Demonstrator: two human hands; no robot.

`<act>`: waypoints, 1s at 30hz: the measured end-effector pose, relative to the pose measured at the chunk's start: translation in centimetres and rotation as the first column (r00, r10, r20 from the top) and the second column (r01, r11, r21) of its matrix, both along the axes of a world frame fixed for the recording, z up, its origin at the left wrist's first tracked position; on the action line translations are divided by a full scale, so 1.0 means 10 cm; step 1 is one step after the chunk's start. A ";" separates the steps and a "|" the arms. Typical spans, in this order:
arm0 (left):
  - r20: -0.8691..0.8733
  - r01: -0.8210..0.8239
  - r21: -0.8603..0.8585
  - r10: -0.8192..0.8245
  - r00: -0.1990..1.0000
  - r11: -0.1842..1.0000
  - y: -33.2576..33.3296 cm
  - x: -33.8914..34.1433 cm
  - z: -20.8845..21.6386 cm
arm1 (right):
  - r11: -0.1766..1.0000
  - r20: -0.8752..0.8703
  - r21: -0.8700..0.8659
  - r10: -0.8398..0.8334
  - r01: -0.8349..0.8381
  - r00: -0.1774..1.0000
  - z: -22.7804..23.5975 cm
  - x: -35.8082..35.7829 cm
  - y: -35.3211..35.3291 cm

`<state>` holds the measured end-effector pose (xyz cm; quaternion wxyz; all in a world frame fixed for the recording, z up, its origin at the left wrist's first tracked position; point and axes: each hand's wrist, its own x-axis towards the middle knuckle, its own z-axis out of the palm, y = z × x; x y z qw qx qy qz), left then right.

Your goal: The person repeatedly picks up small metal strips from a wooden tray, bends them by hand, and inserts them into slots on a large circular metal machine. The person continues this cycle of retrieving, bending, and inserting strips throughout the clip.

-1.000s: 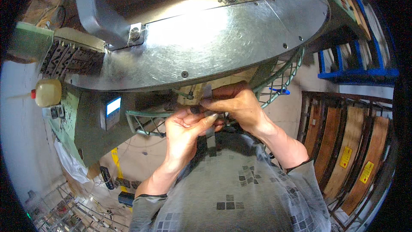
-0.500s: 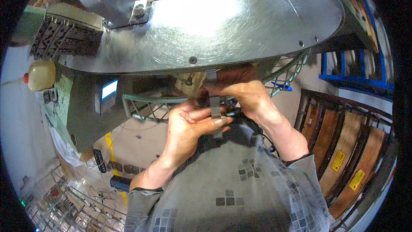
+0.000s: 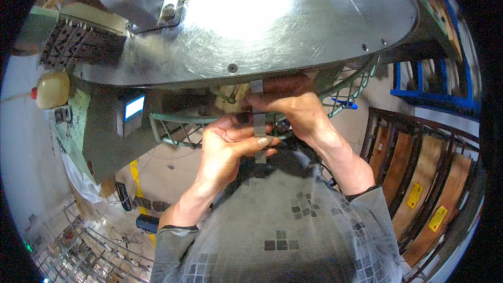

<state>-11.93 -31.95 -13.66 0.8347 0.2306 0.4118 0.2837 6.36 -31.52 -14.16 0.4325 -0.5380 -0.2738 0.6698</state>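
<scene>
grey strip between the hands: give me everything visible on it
The grey strip is a narrow, flat, dull grey band, metal or plastic by its look. It stands roughly upright below the edge of the big metal plate. The left hand pinches its lower part; the right hand grips higher up. Its top end disappears under the plate, in front of the green wire guard.

Grey flat metal strip [image 3: 259, 126], narrow, upright, pinched between both hands under edge of steel table.
</scene>
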 end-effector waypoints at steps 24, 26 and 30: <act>-0.008 0.270 -0.029 -0.270 0.963 0.963 -0.84 0.55 0.06 | 0.983 -0.032 0.036 -0.182 0.183 0.983 0.10 0.64 -1.21; -0.005 0.280 -0.022 -0.280 0.960 0.960 -0.92 0.61 0.07 | 0.982 -0.054 0.046 -0.183 0.186 0.982 0.08 0.71 -1.28; 0.005 0.262 -0.052 -0.262 0.965 0.964 -1.06 0.72 0.07 | 0.984 -0.108 0.028 -0.170 0.174 0.979 0.06 0.81 -1.40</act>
